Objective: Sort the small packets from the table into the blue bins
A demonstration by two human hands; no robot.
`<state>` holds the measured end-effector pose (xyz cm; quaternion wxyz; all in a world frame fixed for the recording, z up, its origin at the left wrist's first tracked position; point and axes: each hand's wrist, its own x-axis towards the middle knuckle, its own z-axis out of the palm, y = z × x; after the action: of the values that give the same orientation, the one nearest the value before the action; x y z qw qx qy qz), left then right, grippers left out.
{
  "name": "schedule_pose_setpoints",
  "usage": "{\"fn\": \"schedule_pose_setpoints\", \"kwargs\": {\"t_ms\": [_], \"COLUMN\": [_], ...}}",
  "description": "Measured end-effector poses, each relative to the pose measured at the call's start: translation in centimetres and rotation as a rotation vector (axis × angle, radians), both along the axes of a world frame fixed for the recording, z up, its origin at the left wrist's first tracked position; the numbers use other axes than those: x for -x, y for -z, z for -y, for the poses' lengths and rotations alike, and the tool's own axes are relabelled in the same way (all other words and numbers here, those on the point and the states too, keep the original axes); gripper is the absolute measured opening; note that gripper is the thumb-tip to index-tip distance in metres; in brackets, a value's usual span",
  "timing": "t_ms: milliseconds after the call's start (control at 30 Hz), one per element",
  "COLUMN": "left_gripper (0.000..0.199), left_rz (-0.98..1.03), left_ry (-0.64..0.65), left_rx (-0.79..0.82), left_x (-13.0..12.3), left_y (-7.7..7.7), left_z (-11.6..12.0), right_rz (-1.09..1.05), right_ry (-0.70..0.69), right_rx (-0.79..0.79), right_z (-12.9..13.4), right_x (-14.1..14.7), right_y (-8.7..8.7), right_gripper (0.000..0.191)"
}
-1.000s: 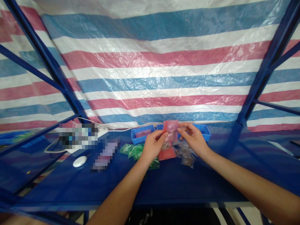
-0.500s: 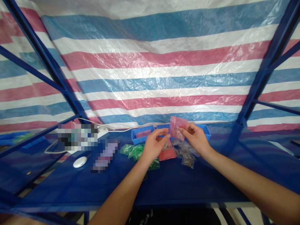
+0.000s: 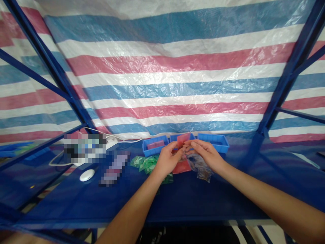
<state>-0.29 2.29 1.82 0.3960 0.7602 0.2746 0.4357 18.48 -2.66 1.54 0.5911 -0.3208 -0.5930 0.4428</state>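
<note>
My left hand [image 3: 168,159] is closed on a small pink plastic bag [image 3: 183,138], its thumb and fingers near the bag's lower part. Close against it on the right, my right hand [image 3: 206,153] has its fingers bent together by the same bag; what they grip is hidden. Beneath the hands lies a red bag [image 3: 181,166] on the blue table. Green bags [image 3: 148,164] are piled left of it, partly behind my left hand. Clear bags with dark contents [image 3: 203,173] lie to the right.
Three blue trays stand behind the hands: a left tray [image 3: 146,151] holding something pink, a middle one [image 3: 173,137] and a right one [image 3: 218,148]. A white oval object [image 3: 87,175] and cables lie left. Blue frame posts rise at both sides.
The pink bag has moved left and a little lower, and is now tilted. My right hand has shifted left to meet my left hand, uncovering the right tray.
</note>
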Motion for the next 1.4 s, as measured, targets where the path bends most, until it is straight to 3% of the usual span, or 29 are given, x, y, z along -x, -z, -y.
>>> {"fn": "schedule_pose_setpoints", "kwargs": {"t_ms": [267,367,467,567,700,800,900,1000,1267,1400], "left_gripper": [0.037,0.041,0.047,0.052,0.051,0.046,0.041,0.043,0.038,0.036], "left_rz": [0.209,0.269,0.291,0.285,0.174,0.084,0.037,0.040,0.074,0.083], "left_ry": [0.092,0.182,0.226,0.112,-0.106,-0.063,0.078,0.129,-0.046,-0.099], "left_rx": [0.154,0.232,0.286,0.214,0.008,-0.062,-0.068,-0.076,0.041,0.022], "left_x": [-0.1,-0.3,-0.4,-0.4,-0.1,-0.1,-0.4,-0.7,-0.1,0.1], "left_y": [0.3,0.3,0.4,0.8,1.1,0.8,0.4,0.2,0.5,0.4], "left_z": [-1.2,-1.1,-1.0,-1.3,-1.3,-0.6,0.3,0.9,-0.2,-0.5], "right_rz": [0.044,0.022,0.002,0.001,0.005,0.025,0.038,0.085,0.128,0.164], "right_ry": [0.329,0.204,0.081,0.181,0.373,0.423,0.395,0.336,0.093,0.003], "right_rx": [-0.054,-0.028,0.018,0.020,0.028,0.033,0.022,0.012,0.009,-0.009], "right_z": [-1.3,-1.6,-1.5,-1.5,-1.9,-2.2,-2.2,-1.7,-0.1,0.4], "right_x": [-1.0,-1.0,-0.8,-0.8,-1.7,-2.3,-2.1,-1.4,-0.2,-0.2], "right_y": [0.9,1.2,1.2,1.1,1.2,1.5,1.8,1.7,-0.3,-0.8], "right_gripper": [0.038,0.048,0.034,0.027,0.033,0.036,0.035,0.036,0.039,0.043]}}
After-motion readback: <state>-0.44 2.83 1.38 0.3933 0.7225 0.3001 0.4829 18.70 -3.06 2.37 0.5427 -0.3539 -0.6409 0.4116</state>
